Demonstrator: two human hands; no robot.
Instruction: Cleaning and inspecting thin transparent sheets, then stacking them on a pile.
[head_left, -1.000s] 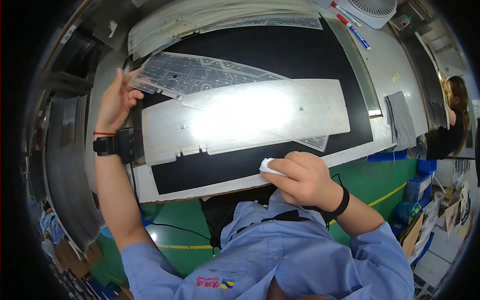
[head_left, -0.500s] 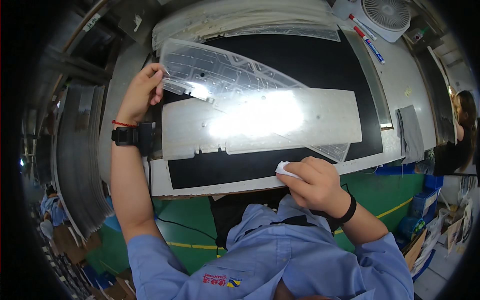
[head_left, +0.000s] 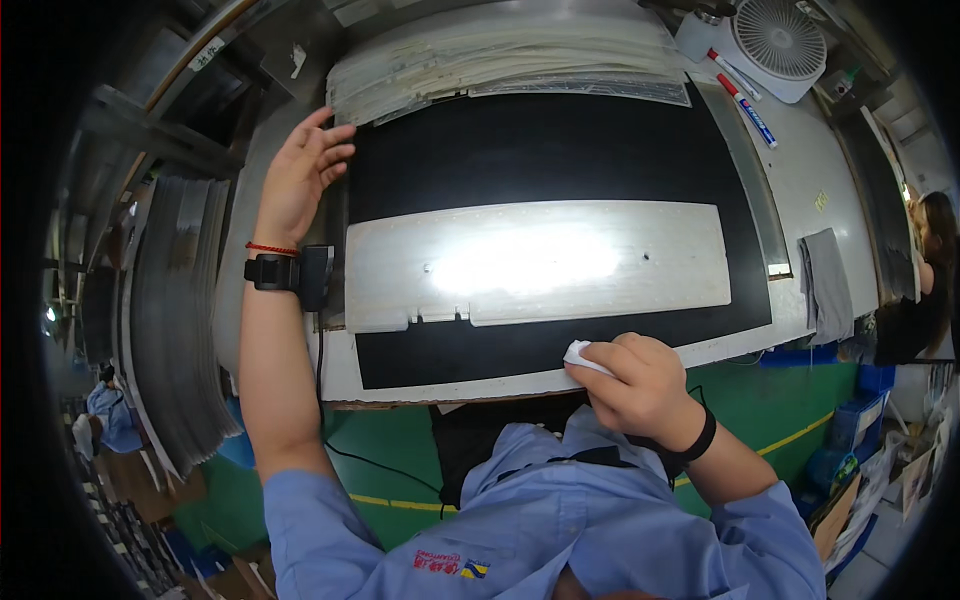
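My left hand (head_left: 300, 185) is raised at the left edge of the black mat (head_left: 540, 150), its fingers apart and holding nothing. Just beyond its fingertips lies a pile of clear printed sheets (head_left: 500, 75) along the far side of the mat. A flat silvery plate (head_left: 395, 270) with small notches in its near edge rests on the mat, glare across its middle. Close to the table's front edge, my right hand (head_left: 645, 385) is closed around a folded white cloth (head_left: 582, 357), only part of which shows.
At the far right stand a white fan (head_left: 780, 40) and two markers (head_left: 745, 110). A grey cloth (head_left: 826, 285) hangs over the right table edge. Stacked grey sheets (head_left: 180, 320) stand at the left. Another person (head_left: 935, 265) is at the far right.
The clear printed sheet held by my left hand has left the silvery plate and been let go near the far pile. My left fingers have spread. My right hand still grips the cloth.
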